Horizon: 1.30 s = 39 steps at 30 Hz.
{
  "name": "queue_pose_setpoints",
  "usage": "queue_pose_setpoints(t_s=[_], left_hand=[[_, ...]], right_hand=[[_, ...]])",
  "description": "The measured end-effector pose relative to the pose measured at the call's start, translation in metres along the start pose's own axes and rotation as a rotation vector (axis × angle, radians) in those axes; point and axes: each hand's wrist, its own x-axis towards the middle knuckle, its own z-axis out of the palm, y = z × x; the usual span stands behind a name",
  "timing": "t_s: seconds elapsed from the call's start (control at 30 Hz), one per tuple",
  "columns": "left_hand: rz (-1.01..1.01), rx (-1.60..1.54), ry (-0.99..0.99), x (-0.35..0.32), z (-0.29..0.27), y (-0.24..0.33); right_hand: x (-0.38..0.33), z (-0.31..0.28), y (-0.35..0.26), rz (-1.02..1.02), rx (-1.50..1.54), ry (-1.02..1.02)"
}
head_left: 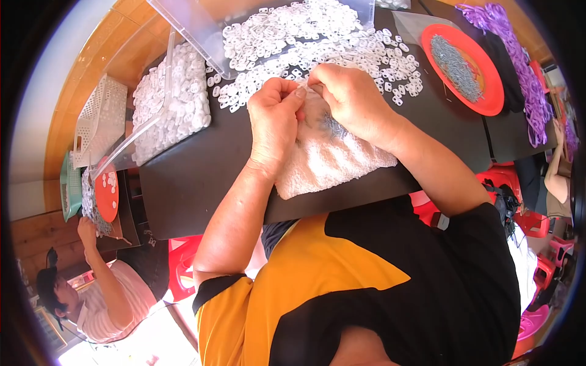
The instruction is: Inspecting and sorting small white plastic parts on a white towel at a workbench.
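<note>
My left hand (273,119) and my right hand (351,100) meet over the far edge of a folded pale towel (342,168). Both are closed, thumbs and fingers pinched together at the tips. Whatever sits between the fingertips is too small and too covered to make out. A little heap of thin grey metal pieces (333,127) lies on the towel, partly behind my right hand. Just beyond my fingers spreads a pile of small white plastic pieces with holes (268,78).
A clear plastic bin (201,39) lies tipped with white pieces spilling out. Left of it is a full bag of white pieces (174,100). At the right, a red plate (488,100) holds grey metal pieces beside purple ribbon (519,67). Another person (113,293) works at the left.
</note>
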Motion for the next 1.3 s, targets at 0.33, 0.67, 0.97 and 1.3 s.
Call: queue_pose_setpoints(t_s=[0.33, 0.67, 0.97, 1.3], left_hand=[[0.021, 0.027, -0.009, 0.0, 0.001, -0.002], [0.035, 0.1, -0.029, 0.001, 0.001, -0.006], [0.054, 0.19, -0.02, 0.0, 0.003, -0.005], [0.123, 0.241, 0.015, 0.002, 0.005, -0.011]], right_hand=[[0.0, 0.002, 0.007, -0.111, -0.119, -0.021], [0.001, 0.0, 0.008, -0.089, -0.142, -0.065], [-0.001, 0.006, 0.01, -0.128, -0.164, -0.023], [-0.004, 0.011, 0.013, -0.147, -0.164, 0.004]])
